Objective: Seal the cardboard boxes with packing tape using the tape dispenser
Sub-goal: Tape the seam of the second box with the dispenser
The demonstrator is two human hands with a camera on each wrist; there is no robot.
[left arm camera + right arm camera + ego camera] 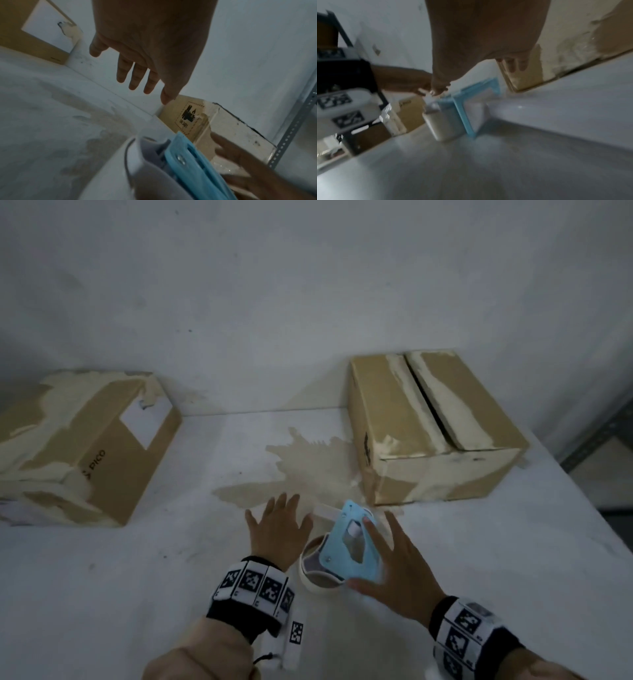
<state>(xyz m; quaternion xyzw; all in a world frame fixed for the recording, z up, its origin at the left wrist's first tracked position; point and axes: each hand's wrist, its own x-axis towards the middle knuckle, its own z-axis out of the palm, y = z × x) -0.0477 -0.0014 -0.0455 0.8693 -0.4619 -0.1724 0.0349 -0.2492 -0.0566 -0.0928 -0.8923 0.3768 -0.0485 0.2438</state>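
So the blue tape dispenser (349,546) sits on the white table (513,559), near the middle, just in front of the right box (431,426). My right hand (394,570) is spread over it, fingers straight, one fingertip touching the frame, not gripping. My left hand (277,529) hovers flat just left of it, fingers loose. The other box (82,446) sits far left.

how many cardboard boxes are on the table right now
2. One cardboard box lies at the far left by the wall; the other cardboard box sits at the far right, just beyond the tape dispenser. Others may be out of frame.
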